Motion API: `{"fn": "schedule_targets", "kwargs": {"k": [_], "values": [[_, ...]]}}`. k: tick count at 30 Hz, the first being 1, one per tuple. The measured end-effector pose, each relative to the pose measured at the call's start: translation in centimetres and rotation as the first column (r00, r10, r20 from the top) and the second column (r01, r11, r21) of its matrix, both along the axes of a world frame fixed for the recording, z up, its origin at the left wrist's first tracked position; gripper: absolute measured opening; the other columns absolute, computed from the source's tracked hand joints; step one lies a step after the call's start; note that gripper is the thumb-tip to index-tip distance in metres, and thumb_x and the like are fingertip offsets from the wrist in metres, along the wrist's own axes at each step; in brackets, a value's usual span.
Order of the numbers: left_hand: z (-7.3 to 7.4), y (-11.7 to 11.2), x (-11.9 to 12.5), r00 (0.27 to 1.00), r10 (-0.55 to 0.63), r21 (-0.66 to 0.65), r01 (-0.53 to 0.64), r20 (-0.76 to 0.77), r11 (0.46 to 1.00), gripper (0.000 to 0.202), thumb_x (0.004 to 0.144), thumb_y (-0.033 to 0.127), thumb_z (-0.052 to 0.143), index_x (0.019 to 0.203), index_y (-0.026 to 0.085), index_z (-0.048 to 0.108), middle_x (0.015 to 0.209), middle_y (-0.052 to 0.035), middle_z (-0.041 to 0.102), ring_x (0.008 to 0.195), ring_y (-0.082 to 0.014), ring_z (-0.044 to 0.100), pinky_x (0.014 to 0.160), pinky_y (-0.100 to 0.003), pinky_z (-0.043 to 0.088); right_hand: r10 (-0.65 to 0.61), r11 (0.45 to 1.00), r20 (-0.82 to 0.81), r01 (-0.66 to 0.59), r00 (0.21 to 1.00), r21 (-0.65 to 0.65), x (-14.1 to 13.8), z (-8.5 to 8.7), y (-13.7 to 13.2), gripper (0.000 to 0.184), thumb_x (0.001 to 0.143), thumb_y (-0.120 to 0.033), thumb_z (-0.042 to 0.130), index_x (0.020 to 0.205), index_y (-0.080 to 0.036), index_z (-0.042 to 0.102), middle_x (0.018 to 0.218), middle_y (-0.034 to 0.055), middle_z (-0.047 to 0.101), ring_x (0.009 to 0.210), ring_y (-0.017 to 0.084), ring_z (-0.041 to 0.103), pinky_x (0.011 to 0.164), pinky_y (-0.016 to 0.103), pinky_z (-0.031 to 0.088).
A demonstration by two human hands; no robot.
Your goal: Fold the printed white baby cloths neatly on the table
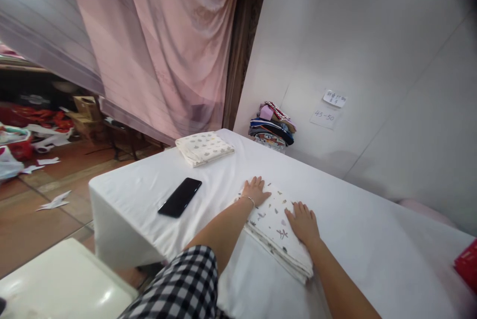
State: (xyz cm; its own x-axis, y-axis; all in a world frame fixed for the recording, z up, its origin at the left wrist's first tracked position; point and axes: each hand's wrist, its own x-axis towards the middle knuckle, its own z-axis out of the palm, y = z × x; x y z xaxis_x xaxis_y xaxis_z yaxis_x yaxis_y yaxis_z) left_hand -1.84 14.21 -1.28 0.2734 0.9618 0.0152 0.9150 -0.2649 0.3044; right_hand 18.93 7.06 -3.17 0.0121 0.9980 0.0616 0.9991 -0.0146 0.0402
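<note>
A folded white cloth with small printed figures [276, 232] lies on the white table [372, 229] in front of me. My left hand [256, 191] rests flat on its far left corner, fingers stretched out. My right hand [303, 220] lies flat on the cloth's right side, fingers spread. Neither hand grips anything. A second folded patterned cloth [204, 147] sits at the table's far left corner, apart from both hands.
A black phone [180, 197] lies on the table left of my left hand. A pile of coloured fabrics [273, 127] leans at the wall behind. Paper notes [328, 109] hang on the wall. A white stool [63, 284] stands lower left; something red [467, 264] shows at the right edge.
</note>
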Motion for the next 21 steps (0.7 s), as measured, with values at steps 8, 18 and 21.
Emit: {"fn": "schedule_targets", "kwargs": {"k": [8,18,21], "values": [[-0.4,0.0,-0.3,1.0,-0.01,0.003,0.01,-0.014,1.0,0.068,0.083,0.061,0.021,0.139,0.023,0.027,0.151,-0.004,0.013,0.137,-0.0251,0.007,0.106,-0.052,0.016,0.007,0.992,-0.1,-0.02,0.995,-0.126,-2.3,3.4,-2.2,0.065,0.088,-0.052,0.024,0.14,-0.013,0.028,0.148,0.0127,0.02,0.136,0.027,0.014,0.107,0.048,0.01],[1.6,0.3,-0.6,0.999,-0.003,-0.143,0.008,0.036,0.99,0.07,0.082,0.063,0.023,0.138,0.022,0.026,0.151,-0.0054,0.009,0.138,-0.0241,0.007,0.107,-0.05,0.016,0.164,0.98,-0.149,-0.178,0.975,-0.084,-4.1,1.0,-7.0,0.069,0.089,-0.058,0.017,0.141,-0.014,0.027,0.149,0.0098,0.017,0.137,0.025,0.012,0.108,0.046,0.007],[2.4,-1.1,-1.6,1.0,-0.018,-0.132,0.021,0.021,0.991,0.072,0.081,0.065,0.025,0.138,0.022,0.027,0.15,-0.0072,0.012,0.137,-0.0252,0.009,0.107,-0.052,0.014,0.168,0.979,-0.16,-0.183,0.973,-0.085,-4.1,1.5,-6.8,0.069,0.089,-0.058,0.016,0.141,-0.014,0.026,0.149,0.0096,0.016,0.137,0.025,0.011,0.108,0.045,0.007]]}}
